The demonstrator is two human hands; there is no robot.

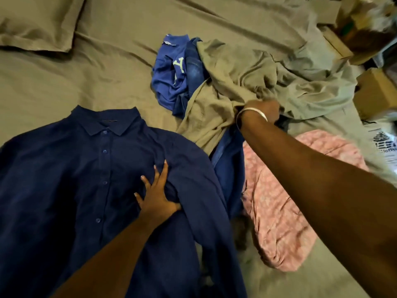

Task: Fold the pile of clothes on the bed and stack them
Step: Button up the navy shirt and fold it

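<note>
A navy button-up shirt (71,181) lies front-up on the bed, collar toward the far side. My left hand (153,195) presses flat on its right chest with fingers spread. My right hand (261,111), a white bangle on the wrist, reaches into the pile and grips an olive-tan garment (227,82); its fingers are partly buried in the cloth. The pile also holds a blue printed T-shirt (169,74), denim jeans (194,63) and a pink patterned cloth (277,203) under my right forearm.
The bed sheet (86,78) is olive-tan and wrinkled. A pillow (36,22) sits at the far left corner. Cardboard boxes (376,93) and clutter line the right edge of the bed.
</note>
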